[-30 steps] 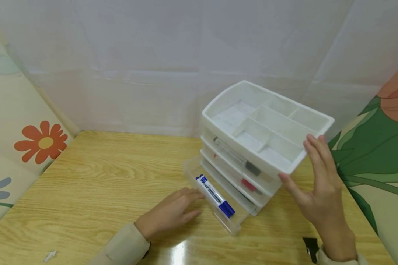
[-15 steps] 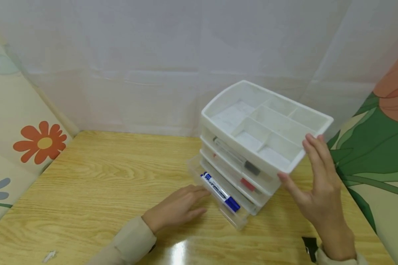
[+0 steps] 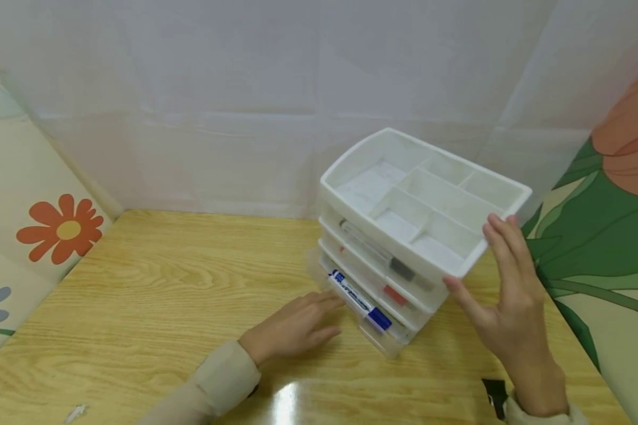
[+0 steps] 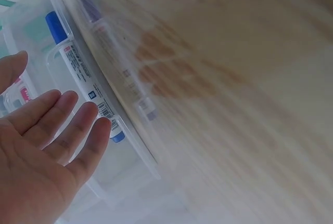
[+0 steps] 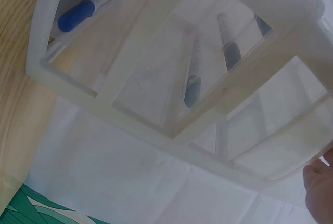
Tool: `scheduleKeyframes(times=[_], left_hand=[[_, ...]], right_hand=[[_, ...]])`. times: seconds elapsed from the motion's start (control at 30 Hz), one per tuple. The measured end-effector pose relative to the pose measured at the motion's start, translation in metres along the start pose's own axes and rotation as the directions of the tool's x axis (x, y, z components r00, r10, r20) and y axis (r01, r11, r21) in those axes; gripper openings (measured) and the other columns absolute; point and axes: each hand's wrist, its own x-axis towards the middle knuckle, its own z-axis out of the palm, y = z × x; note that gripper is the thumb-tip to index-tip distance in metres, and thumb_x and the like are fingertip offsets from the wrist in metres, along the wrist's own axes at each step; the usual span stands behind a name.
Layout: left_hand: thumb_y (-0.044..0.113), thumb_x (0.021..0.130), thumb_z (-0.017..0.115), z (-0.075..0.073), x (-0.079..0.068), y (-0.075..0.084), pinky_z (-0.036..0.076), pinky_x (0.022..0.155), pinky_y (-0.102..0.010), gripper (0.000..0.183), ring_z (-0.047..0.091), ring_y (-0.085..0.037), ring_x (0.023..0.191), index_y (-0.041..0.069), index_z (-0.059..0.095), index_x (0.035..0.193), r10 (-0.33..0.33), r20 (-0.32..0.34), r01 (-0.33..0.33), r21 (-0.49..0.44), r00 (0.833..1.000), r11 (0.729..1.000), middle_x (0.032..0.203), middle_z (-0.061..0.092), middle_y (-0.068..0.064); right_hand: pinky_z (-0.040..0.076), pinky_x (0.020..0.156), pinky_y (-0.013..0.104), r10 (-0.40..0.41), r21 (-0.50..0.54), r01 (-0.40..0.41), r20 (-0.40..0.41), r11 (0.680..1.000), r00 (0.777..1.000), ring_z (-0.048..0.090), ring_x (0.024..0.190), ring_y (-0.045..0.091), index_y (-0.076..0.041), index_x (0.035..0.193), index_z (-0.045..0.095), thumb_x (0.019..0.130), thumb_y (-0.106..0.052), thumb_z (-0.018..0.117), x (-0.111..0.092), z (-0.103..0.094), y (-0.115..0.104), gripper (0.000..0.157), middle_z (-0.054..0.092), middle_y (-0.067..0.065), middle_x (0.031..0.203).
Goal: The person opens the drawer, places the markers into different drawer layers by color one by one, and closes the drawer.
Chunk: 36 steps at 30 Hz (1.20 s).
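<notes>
A white desk organizer (image 3: 389, 229) with clear drawers stands on the table, a divided tray on top. Its bottom drawer (image 3: 381, 341) sticks out a little and holds blue-capped whiteboard markers (image 3: 357, 300). My left hand (image 3: 296, 328) is at that drawer's front, fingers extended, palm towards it; in the left wrist view a marker (image 4: 83, 70) shows through the clear plastic beyond the fingers. My right hand (image 3: 513, 307) rests against the organizer's right side, its thumb at the near corner and fingertips on the top rim. The right wrist view shows only part of this hand (image 5: 320, 190).
Upper drawers hold a black-capped marker (image 3: 401, 270) and a red-capped one (image 3: 395, 295). A black scrap (image 3: 494, 394) lies near the right sleeve, a small white scrap (image 3: 75, 413) at the front left. A white sheet (image 3: 202, 118) hangs behind the table.
The bottom drawer has slid inward with its markers, and my left hand has moved right and slightly away from me along with it. My right hand keeps its place on the organizer.
</notes>
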Motion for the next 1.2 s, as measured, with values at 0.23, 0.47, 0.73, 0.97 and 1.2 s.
scheduleKeyframes(times=[0.23,0.47,0.73,0.97,1.2], left_hand=[[0.031,0.101,0.057,0.003,0.007,0.001,0.033,0.12,-0.047,0.056,0.039,-0.029,0.145,0.007,0.043,0.149,0.038,-0.011,-0.038,0.013,0.999,0.999,0.156,0.041,-0.012],[0.035,0.1,0.057,0.005,0.014,0.004,0.034,0.12,-0.045,0.059,0.041,-0.029,0.144,0.006,0.042,0.149,0.022,-0.013,-0.022,0.034,1.0,0.999,0.155,0.041,-0.012],[0.037,0.102,0.054,0.007,0.019,0.008,0.034,0.119,-0.046,0.061,0.039,-0.029,0.145,0.007,0.038,0.152,-0.025,0.023,0.024,0.036,0.999,0.999,0.158,0.038,-0.012],[0.036,0.102,0.053,0.006,0.021,0.009,0.035,0.119,-0.046,0.06,0.04,-0.028,0.145,0.007,0.036,0.153,-0.012,0.021,0.011,0.044,1.0,0.999,0.158,0.037,-0.011],[0.035,0.103,0.053,0.004,0.023,0.01,0.036,0.118,-0.048,0.06,0.04,-0.029,0.144,0.009,0.035,0.154,-0.023,0.027,0.023,0.027,0.999,0.999,0.159,0.037,-0.009]], right_hand=[[0.029,0.123,0.037,-0.001,-0.001,0.001,0.002,1.0,1.0,0.04,0.14,0.044,0.015,0.13,0.054,0.092,-0.054,0.063,-0.002,0.001,-0.001,0.079,0.053,0.032,0.137],[0.029,0.122,0.036,0.003,-0.012,-0.002,0.006,1.0,1.0,0.041,0.141,0.043,0.015,0.13,0.054,0.092,-0.055,0.062,-0.002,0.0,-0.001,0.08,0.053,0.032,0.137],[0.03,0.122,0.036,0.001,-0.007,-0.001,-0.001,1.0,1.0,0.041,0.14,0.044,0.016,0.129,0.054,0.092,-0.054,0.063,-0.001,-0.001,-0.001,0.08,0.053,0.033,0.136],[0.03,0.122,0.037,-0.001,-0.002,0.001,-0.009,1.0,1.0,0.041,0.14,0.043,0.016,0.129,0.054,0.092,-0.054,0.063,-0.001,0.0,-0.001,0.08,0.053,0.033,0.136],[0.03,0.122,0.037,-0.005,0.004,0.005,-0.013,1.0,1.0,0.041,0.14,0.044,0.017,0.128,0.054,0.092,-0.054,0.063,-0.001,0.0,-0.002,0.08,0.053,0.034,0.135]])
